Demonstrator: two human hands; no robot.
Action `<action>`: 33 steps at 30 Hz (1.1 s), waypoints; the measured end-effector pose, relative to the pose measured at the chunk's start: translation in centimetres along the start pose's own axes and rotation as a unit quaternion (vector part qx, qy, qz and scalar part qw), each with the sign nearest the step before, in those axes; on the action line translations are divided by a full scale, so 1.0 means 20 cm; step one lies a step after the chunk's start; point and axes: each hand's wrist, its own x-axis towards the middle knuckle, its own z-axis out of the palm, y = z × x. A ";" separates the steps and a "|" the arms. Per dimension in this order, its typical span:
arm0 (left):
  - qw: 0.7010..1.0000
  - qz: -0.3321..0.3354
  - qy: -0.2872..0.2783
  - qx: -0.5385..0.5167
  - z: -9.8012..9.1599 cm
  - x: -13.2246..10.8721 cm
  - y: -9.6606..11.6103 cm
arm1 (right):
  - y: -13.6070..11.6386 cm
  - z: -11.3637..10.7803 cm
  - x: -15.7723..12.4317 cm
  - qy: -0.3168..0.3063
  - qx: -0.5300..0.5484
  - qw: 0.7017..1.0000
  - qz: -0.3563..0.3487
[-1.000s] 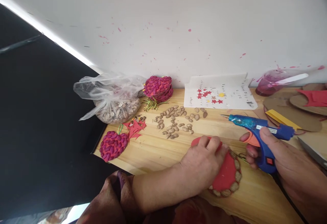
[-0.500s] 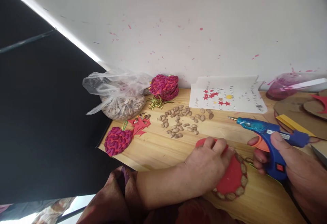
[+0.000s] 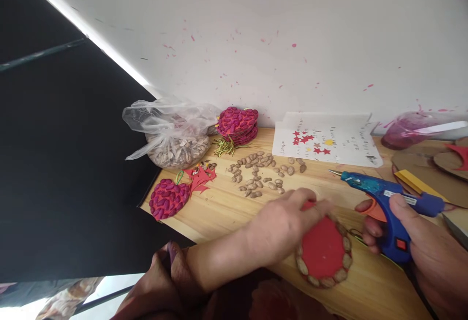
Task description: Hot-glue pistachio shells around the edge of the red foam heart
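Note:
My right hand is wrapped round a blue glue gun, its metal nozzle pointing left and a finger by the orange trigger. My left hand is at the upper left part of a red disc, slightly blurred; its fingers curl down over the disc, and what they hold, if anything, is hidden. Peanuts line the disc's edge. A green-yellow cord loop lies at the disc's right side. Loose peanuts are scattered on the wooden table beyond my left hand.
A plastic bag of shells stands at the back left. Near it are stacked purple-red pieces, a single such piece and red scraps. Behind lie paper with stars, a pink-stained cup and cardboard.
My left hand has shifted left and turned on the disc, uncovering more of its red face. The disc has turned slightly. My right hand keeps its hold on the glue gun.

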 end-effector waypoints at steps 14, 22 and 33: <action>0.942 -0.316 -0.023 0.113 -0.29 0.03 -0.54 | -0.01 -0.03 -0.01 -0.064 0.041 0.995 0.065; 0.952 -0.289 0.008 0.102 -0.25 0.00 -0.57 | -0.01 -0.09 -0.03 -0.130 0.007 0.984 0.126; 0.955 -0.288 0.001 0.072 -0.22 0.01 -0.59 | -0.03 -0.05 -0.08 -0.223 -0.038 0.961 0.157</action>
